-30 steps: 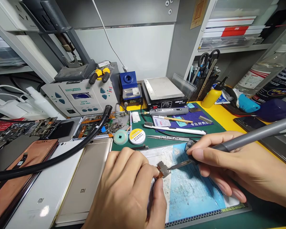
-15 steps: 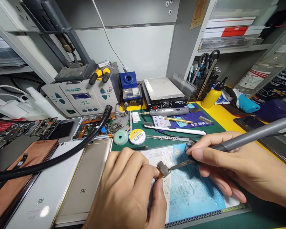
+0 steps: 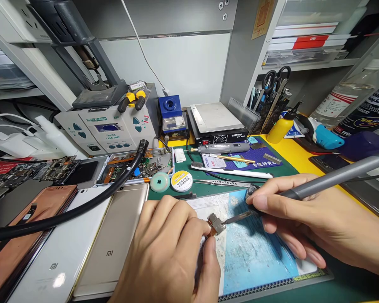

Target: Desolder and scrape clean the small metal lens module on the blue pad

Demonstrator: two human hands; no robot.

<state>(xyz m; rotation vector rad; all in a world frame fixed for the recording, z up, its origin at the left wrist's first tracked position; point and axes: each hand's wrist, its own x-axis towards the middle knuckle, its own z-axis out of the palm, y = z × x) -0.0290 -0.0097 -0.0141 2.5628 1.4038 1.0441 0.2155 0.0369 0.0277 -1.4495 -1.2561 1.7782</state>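
My left hand [image 3: 170, 252] is closed in a pinch on a small metal component with an orange flex strip [image 3: 215, 223], held just above the blue work mat [image 3: 255, 256]. My right hand [image 3: 306, 219] grips a grey soldering iron [image 3: 328, 179] like a pen. Its flat tip [image 3: 235, 218] points left and touches the component's right edge. Both hands rest low over the mat near the desk's front edge.
Phone back covers [image 3: 110, 248] lie at the left under a black hose [image 3: 82, 206]. Behind stand a rework station [image 3: 107, 128], a parts tray [image 3: 139, 166], solder tins [image 3: 181, 180], a hot plate [image 3: 216, 120], tweezers [image 3: 222, 182], a yellow bottle [image 3: 281, 126] and a scissors holder [image 3: 271, 105].
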